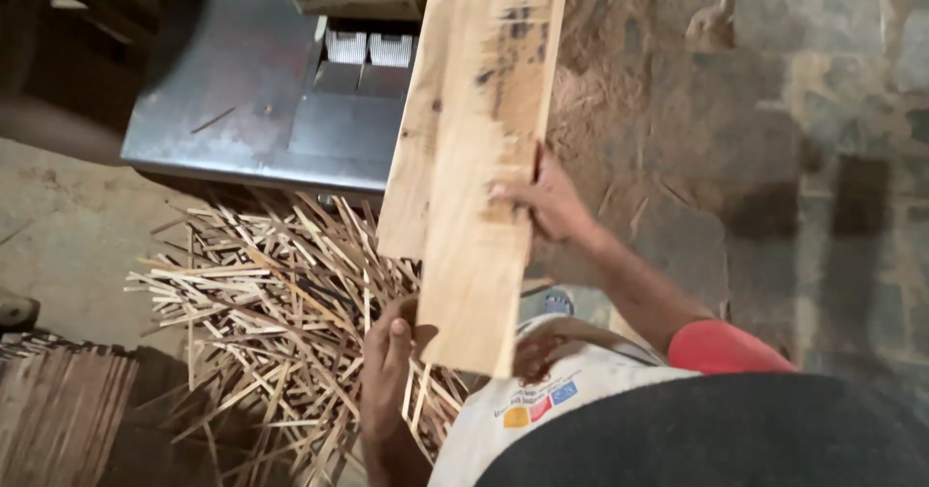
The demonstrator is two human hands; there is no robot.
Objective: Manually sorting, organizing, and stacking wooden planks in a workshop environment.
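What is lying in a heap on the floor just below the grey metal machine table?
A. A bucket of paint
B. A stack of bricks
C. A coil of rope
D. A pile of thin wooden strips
D: a loose pile of thin wooden strips spreads over the floor under the edge of the metal table, beside the left hand at the lower end of the wooden board.

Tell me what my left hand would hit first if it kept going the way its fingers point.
Probably the wooden board: the left hand points up beside its lower end, thumb already against it. Beyond lies the pile of thin wood strips, but depth is unclear.
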